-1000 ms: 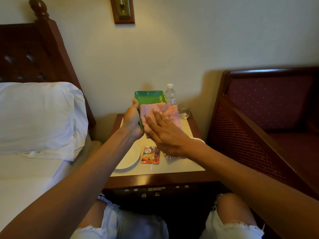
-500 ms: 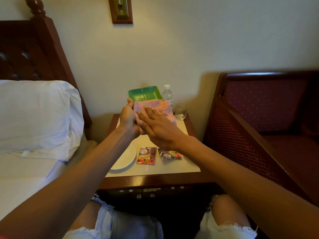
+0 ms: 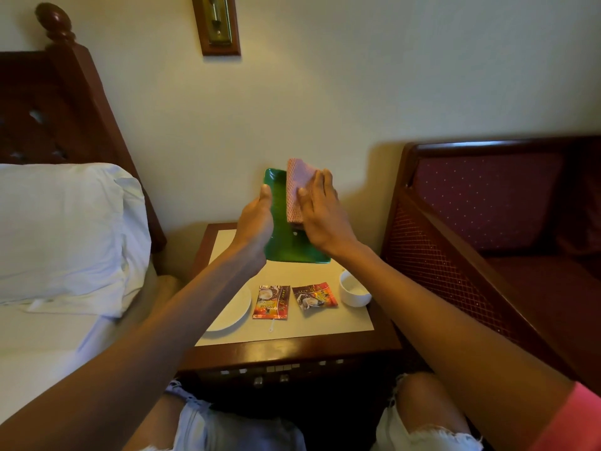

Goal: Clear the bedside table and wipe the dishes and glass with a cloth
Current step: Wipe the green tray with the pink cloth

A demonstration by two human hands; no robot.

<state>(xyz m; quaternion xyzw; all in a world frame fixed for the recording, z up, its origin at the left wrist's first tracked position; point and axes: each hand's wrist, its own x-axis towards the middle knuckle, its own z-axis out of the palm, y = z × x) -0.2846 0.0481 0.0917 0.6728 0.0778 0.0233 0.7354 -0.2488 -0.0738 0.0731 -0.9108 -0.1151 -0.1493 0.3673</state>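
On my feed the left hand (image 3: 255,219) grips the left edge of the green dish (image 3: 287,249), thumb hooked over its rim. It holds the dish in the air above the back edge of the table (image 3: 341,323), tilted so its face turns toward me. The right hand (image 3: 320,219) lies against that face with fingers straight, pressing a folded pink cloth (image 3: 296,190) onto the dish's upper right part.

The table has a pale top in a dark wood frame. A white plate (image 3: 234,312) sits near the front left corner, partly hidden by my left forearm. Two sachets lie side by side in the middle toward the front edge: the left sachet (image 3: 271,302) lies straight and the right sachet (image 3: 314,294) is turned at an angle. A white cup (image 3: 354,289) stands at the right edge, just beside the right forearm.

Left of the table is a bed (image 3: 42,340) with a white pillow (image 3: 65,229) against a dark wooden headboard (image 3: 48,109). To the right stands a wooden seat (image 3: 487,203) with dotted maroon upholstery. Behind it all is a cream wall with a wood-backed brass fitting (image 3: 216,24) above the table.
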